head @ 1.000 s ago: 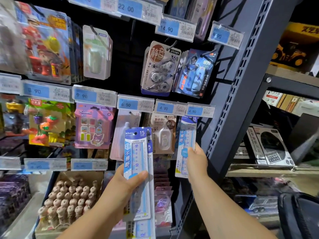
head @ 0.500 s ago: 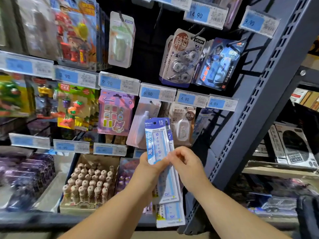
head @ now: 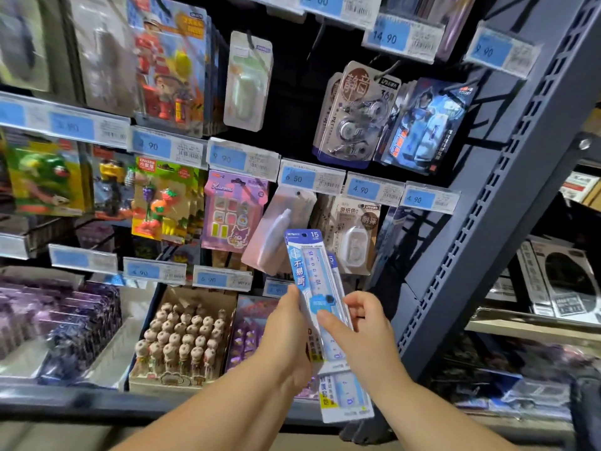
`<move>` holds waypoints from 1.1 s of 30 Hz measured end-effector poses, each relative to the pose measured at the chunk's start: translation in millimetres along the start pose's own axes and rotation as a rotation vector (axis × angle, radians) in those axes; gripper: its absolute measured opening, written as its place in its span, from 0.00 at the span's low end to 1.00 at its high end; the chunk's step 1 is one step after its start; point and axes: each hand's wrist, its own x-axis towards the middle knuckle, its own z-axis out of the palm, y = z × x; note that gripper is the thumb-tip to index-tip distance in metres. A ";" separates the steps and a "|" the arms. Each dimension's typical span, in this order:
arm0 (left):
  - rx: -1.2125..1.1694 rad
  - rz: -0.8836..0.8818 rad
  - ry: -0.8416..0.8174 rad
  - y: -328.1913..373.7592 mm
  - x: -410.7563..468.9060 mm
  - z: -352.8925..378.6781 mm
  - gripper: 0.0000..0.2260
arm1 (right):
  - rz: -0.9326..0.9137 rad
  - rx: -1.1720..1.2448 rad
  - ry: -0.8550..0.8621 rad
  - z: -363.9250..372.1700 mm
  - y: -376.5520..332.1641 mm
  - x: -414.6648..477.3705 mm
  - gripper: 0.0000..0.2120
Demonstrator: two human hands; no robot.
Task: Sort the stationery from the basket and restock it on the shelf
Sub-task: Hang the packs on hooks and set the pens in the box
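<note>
Several blue-and-white 15 cm ruler packs (head: 308, 265) stand fanned in front of the hanging display. My left hand (head: 286, 336) grips the bundle from the left side, around its middle. My right hand (head: 364, 333) pinches one pack of the bundle, thumb on its front and fingers behind. Another pack (head: 344, 398) sticks out below both hands. Under the right 4.90 price tag (head: 429, 199), the edge of a hanging blue ruler pack (head: 388, 229) shows in shadow.
Correction tape packs (head: 353, 236) hang just left of that spot, with more carded items above. A grey slotted shelf upright (head: 487, 206) slants close on the right. A cardboard box of small figure-topped items (head: 182, 336) sits low at left. Boxed goods (head: 566, 281) fill the right shelf.
My right hand left the hanging ruler pack at the right hook and came down to the bundle in my left hand. It now pinches one pack there. The view has shifted.
</note>
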 end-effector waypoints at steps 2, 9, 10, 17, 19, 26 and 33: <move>0.046 -0.024 -0.045 -2.9 -4.5 0.5 0.20 | 0.019 0.009 0.048 0.2 4.0 -5.2 0.18; 0.129 -0.094 -0.161 -14.1 -8.7 2.2 0.18 | 0.042 0.174 0.160 -7.2 8.6 -21.3 0.30; 0.121 -0.119 -0.188 -14.4 -9.3 2.7 0.19 | 0.030 0.195 0.165 -8.8 7.3 -21.7 0.28; 0.049 -0.195 -0.316 -17.8 -13.2 7.2 0.22 | -0.019 0.274 0.190 -17.2 -5.9 -21.0 0.33; 0.066 -0.187 -0.339 -18.6 -16.3 6.4 0.23 | -0.020 0.248 0.197 -19.1 -6.5 -18.6 0.36; 0.060 -0.125 -0.466 -21.6 -23.0 -3.1 0.25 | -0.027 0.300 0.135 -25.9 -11.8 -8.4 0.24; 0.120 -0.073 -0.496 -17.5 -26.1 -8.1 0.28 | -0.009 0.334 0.114 -24.7 -14.5 -5.2 0.22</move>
